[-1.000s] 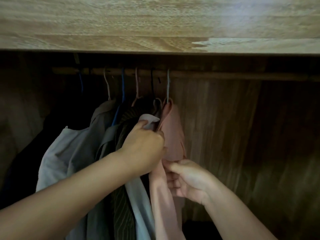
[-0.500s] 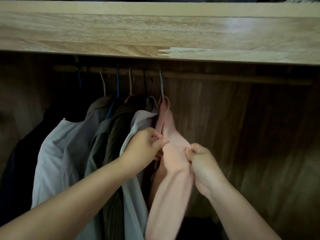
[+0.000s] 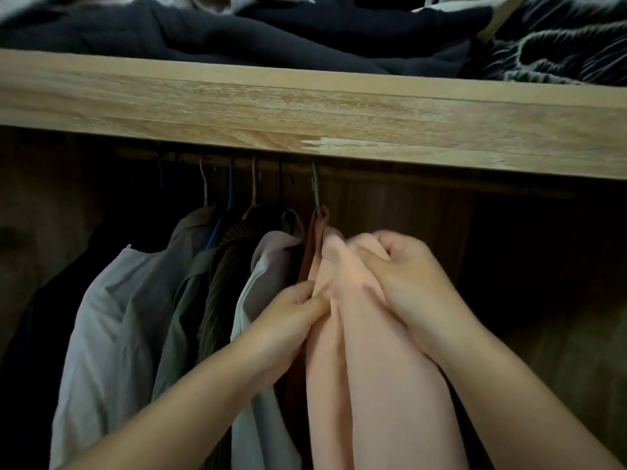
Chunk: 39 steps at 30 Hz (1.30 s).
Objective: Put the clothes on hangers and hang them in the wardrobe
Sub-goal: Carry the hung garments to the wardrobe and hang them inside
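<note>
Peach-pink soft fabric garment (image 3: 369,351) hangs at frame centre-right, rightmost on the wooden wardrobe rail (image 3: 373,173). Left hand (image 3: 291,320) pinches its left edge; right hand (image 3: 407,283) grips bunched cloth near the top.

Head camera faces forward, close, apparently slightly upward into the wardrobe (image 3: 305,110).

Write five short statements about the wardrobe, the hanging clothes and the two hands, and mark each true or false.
1. Both hands grip the pink garment. True: left hand, right hand.
2. The pink garment hangs at the left end of the row. False: it is rightmost.
3. Dark clothes lie on the shelf above the rail. True.
4. The rail right of the pink garment is crowded with hangers. False: it is bare.
5. The striped garment lies on the shelf. False: it hangs from the rail.
</note>
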Motion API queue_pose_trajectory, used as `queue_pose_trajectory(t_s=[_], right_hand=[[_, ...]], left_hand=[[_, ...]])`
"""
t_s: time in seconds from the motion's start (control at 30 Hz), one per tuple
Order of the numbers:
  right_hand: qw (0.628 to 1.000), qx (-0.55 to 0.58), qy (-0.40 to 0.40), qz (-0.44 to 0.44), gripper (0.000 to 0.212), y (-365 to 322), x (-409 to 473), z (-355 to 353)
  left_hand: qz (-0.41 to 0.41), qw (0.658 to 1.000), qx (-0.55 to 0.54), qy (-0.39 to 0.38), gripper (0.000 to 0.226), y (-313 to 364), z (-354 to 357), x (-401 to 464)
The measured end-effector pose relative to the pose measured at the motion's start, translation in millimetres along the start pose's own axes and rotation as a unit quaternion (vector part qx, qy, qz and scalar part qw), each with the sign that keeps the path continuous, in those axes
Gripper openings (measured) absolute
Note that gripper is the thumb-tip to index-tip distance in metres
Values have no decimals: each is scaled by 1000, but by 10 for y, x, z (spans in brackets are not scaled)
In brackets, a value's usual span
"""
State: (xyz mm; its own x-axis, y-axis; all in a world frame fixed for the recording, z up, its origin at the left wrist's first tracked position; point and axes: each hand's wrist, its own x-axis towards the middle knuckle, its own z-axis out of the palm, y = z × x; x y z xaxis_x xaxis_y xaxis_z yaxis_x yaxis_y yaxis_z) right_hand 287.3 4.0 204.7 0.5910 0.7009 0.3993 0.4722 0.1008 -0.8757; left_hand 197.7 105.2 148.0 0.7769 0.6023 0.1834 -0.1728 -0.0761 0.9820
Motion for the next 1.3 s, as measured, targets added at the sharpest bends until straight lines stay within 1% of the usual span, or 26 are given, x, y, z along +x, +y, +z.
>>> queue_pose_trajectory(t_s=[0.03, 0.1, 0.17, 0.2, 0.23, 0.27, 0.3, 0.37, 0.4, 0.43, 0.47, 0.5, 0.53, 0.57, 0.6, 0.63, 0.67, 0.73, 0.77, 0.8, 0.83, 0.93, 1.03, 1.1, 1.2, 1.3], right_hand=[[1000, -8, -8, -13, 24, -13, -23, 12], [998, 6, -59, 9, 37, -20, -52, 4], [989, -5, -136, 64, 43, -16, -47, -40], [983, -3, -165, 84, 38, -3, -44, -66], [982, 3, -171, 82, 27, 7, -31, -76], [987, 24, -146, 58, 19, 4, -20, -76], [994, 57, -86, 20, 22, 15, 4, -68], [991, 100, 57, -72, 28, 20, 45, -29], [988, 78, 94, -96, 27, 13, 54, 12], [989, 46, 97, -102, 25, 12, 46, 68], [995, 32, 61, -74, 21, 30, 30, 134], [999, 39, -8, -11, 23, 51, 3, 190], [994, 55, -73, 63, 30, 75, -27, 232], [985, 60, -118, 115, 36, 88, -63, 265], [981, 38, -142, 130, 40, 116, -87, 292], [981, 4, -151, 124, 41, 142, -109, 328], [983, -28, -146, 108, 42, 167, -129, 379], [988, -90, -106, 61, 32, 222, -169, 503], [988, -124, -82, 31, 24, 255, -191, 568], [985, -157, -66, 7, 20, 300, -209, 631], [982, -179, -63, -4, 21, 341, -231, 682], [979, -178, -94, 17, 29, 458, -286, 745], [979, -154, -127, 40, 43, 557, -348, 723], [978, -147, -136, 58, 54, 622, -405, 685], [972, -179, -138, 72, 58, 728, -519, 591], [950, -269, -117, 111, 60, 865, -635, 525]], left_hand=[[36, 997, 54, 29, 19, 37, -26, -5], [101, 972, 179, 111, 15, 117, -120, 28], [166, 948, 215, 164, 10, 249, -180, 63], [200, 939, 218, 178, 5, 335, -186, 71], [227, 926, 231, 193, 7, 427, -186, 89], [247, 913, 243, 216, 10, 508, -189, 118], [265, 901, 244, 243, 12, 568, -203, 163], [284, 877, 253, 292, 11, 646, -219, 236], [291, 864, 293, 289, 10, 654, -212, 249], [293, 854, 345, 257, 13, 610, -213, 271], [283, 853, 385, 209, 15, 539, -207, 281], [263, 859, 409, 161, 16, 460, -215, 279], [235, 860, 434, 128, 15, 378, -243, 284], [197, 858, 462, 108, 16, 303, -289, 289], [161, 857, 479, 101, 18, 246, -321, 279], [129, 863, 478, 98, 20, 196, -357, 280], [106, 886, 440, 102, 21, 168, -374, 259], [71, 950, 286, 108, 28, 148, -364, 191], [52, 966, 240, 83, 35, 135, -352, 159], [45, 966, 249, 47, 42, 116, -347, 142], [37, 957, 287, 25, 46, 80, -357, 148], [10, 931, 361, 43, 41, 46, -388, 133], [23, 930, 362, 61, 46, 27, -364, -14], [54, 923, 374, 77, 40, 4, -347, -162], [104, 907, 389, 120, 22, -48, -390, -391], [81, 895, 424, 116, 16, -120, -472, -646]])
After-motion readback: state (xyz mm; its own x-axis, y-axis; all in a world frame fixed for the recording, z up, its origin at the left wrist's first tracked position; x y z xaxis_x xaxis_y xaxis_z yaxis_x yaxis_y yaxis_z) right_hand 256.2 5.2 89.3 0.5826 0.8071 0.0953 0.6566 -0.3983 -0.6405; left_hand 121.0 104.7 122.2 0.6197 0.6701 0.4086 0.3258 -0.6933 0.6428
